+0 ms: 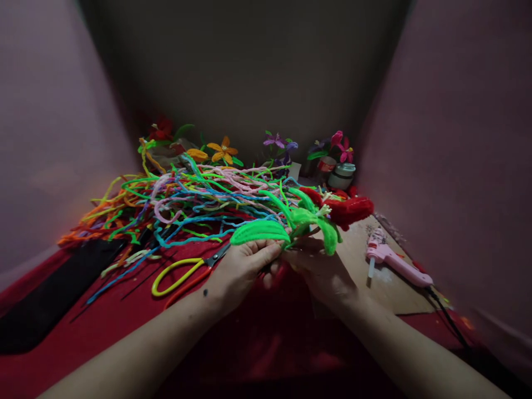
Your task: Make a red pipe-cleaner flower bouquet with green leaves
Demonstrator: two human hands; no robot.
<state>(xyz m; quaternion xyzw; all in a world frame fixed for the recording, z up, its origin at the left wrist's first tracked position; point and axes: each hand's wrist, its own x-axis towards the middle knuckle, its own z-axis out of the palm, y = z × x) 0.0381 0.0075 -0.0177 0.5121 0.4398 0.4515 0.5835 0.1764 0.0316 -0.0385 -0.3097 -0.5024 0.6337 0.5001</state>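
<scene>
My left hand (249,265) pinches the base of a wide green pipe-cleaner leaf (258,233), its thumb on top. Beside it, my right hand (322,269) closes around the stems of a pipe-cleaner flower bunch. A green flower (330,234) with pale stamens leans over the right hand, and a red flower (349,210) points to the right. More narrow green leaves stand up from the bunch. The right fingertips are largely hidden by shadow and petals. Scissors (178,274) with yellow and red handles lie just left of my left hand.
A heap of multicoloured pipe cleaners (208,191) spreads behind my hands. At right, a pink glue gun (393,260) rests on a board (399,296), its cord trailing right. Finished flowers (224,149) and a jar (341,176) stand at the back. A black flat object (54,299) lies left.
</scene>
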